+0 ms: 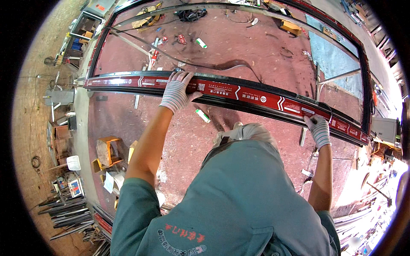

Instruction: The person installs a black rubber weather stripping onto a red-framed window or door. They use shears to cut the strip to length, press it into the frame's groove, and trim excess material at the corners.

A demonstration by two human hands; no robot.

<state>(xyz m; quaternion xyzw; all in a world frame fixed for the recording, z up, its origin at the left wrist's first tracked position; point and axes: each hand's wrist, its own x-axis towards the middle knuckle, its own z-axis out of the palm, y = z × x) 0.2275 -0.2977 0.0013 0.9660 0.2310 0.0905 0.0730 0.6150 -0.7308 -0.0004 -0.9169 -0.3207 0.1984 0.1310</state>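
Here, two gloved hands hold the near bar of a large frame

Seen from above, a person in a grey-green shirt [247, 179] leans over a long bar [239, 93] covered along its top with red printed film and edged in black. The bar crosses the view from the left to the lower right, in front of the person, and forms the near side of a big rectangular frame. The frame's dark left side [99, 49] and dark right side [364, 81] run away toward the top of the view.

The left hand [177, 90], in a pale striped glove, grips the bar left of its middle: the fingers reach over the far edge, and the thumb points right. The right hand [318, 130], gloved the same way, is curled on the bar's near edge, close to the right end; how far its fingers wrap underneath is hidden.

A reddish floor [256, 47] shows through the frame. A dark, flexible strip [200, 65] snakes across the space inside, beyond the bar. Also within the frame are a tangle of black cable [191, 16] near the far side and a small green-and-white item [201, 43]; a similar green-and-white piece [203, 115] lies on the person's side of the bar. At lower left are a yellow-orange stand [106, 151] and a pile of dark lengths [70, 215]. A grey box [384, 129] is beyond the bar's right end.
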